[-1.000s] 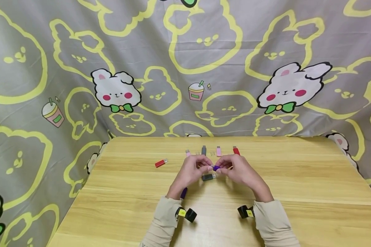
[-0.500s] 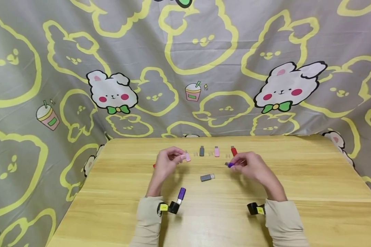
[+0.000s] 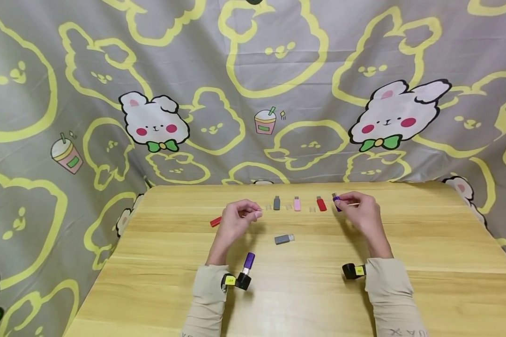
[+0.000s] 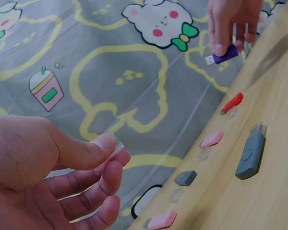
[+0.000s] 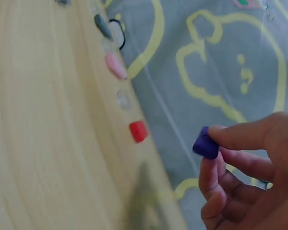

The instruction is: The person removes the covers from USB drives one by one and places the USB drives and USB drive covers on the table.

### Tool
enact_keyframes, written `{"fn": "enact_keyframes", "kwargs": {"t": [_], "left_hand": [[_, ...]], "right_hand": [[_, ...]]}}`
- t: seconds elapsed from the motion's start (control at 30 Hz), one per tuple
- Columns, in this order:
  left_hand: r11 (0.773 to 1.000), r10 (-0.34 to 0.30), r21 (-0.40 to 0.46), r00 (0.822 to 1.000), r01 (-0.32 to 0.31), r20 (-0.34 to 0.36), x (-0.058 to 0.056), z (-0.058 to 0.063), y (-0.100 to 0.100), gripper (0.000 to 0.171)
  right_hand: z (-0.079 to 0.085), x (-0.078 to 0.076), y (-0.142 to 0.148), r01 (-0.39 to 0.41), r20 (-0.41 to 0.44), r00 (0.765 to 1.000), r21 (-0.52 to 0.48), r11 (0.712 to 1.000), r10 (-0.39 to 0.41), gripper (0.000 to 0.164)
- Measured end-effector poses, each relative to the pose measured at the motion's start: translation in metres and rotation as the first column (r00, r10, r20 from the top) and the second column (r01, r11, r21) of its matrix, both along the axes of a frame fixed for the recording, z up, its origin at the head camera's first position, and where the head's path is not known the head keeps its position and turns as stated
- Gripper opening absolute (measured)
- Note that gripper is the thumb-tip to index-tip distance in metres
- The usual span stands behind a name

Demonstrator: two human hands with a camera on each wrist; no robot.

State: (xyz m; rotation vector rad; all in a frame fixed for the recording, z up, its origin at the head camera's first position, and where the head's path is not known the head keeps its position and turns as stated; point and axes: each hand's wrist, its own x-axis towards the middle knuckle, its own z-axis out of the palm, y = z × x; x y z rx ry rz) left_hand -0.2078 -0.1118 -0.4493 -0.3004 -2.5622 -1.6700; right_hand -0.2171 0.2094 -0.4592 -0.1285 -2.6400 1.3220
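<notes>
In the left wrist view, thumb and forefinger of my left hand [image 3: 234, 221] pinch a small clear cap [image 4: 117, 145] above the table's back part. My right hand [image 3: 362, 213] pinches a purple USB flash drive [image 4: 226, 55] by its body, its metal plug bare, at the right end of a row along the back. That row holds a grey flash drive [image 3: 277, 203], a pink one [image 3: 297, 204] and a red one [image 3: 321, 204], all uncapped. Another pink flash drive [image 4: 162, 220] lies at the row's left, hidden behind my left hand in the head view.
Clear caps [image 3: 288, 207] lie between the drives in the row. Nearer me on the wooden table [image 3: 303, 299] are a capped grey flash drive [image 3: 283, 239], a purple one [image 3: 249, 261] and a red one [image 3: 215, 222]. A patterned curtain [image 3: 219, 56] hangs behind the table.
The hands were together at the purple flash drive, then parted. My right hand carried the drive right and back to the row's end; my left hand moved left with the clear cap.
</notes>
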Motion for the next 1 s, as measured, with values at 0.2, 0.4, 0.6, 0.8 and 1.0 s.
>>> {"fn": "enact_keyframes", "kwargs": {"t": [0.2, 0.4, 0.6, 0.8, 1.0], "left_hand": [[0.999, -0.029, -0.038, 0.999, 0.028, -0.018, 0.000, 0.000, 0.002, 0.004], [0.996, -0.058, -0.065, 0.998, 0.057, -0.019, 0.000, -0.001, 0.007, 0.004], [0.992, -0.090, -0.087, 0.996, 0.088, -0.017, 0.003, 0.004, 0.016, 0.005], [0.981, -0.159, -0.117, 0.986, 0.153, -0.046, 0.006, 0.007, 0.035, 0.006], [0.960, -0.222, -0.175, 0.975, 0.217, -0.012, -0.009, 0.003, 0.066, 0.008]], "right_hand": [[-0.015, -0.015, 0.011, 0.088, 0.045, 0.995, 0.041, 0.995, -0.090, 0.029], [-0.025, -0.021, 0.019, 0.117, 0.086, 0.988, 0.082, 0.990, -0.124, 0.029], [-0.028, -0.022, 0.020, 0.126, 0.085, 0.987, 0.101, 0.987, -0.135, 0.027], [-0.032, -0.024, 0.019, 0.156, 0.055, 0.985, 0.140, 0.978, -0.165, 0.023], [-0.021, -0.020, 0.020, 0.074, 0.022, 0.997, 0.133, 0.988, -0.077, 0.021]]}}
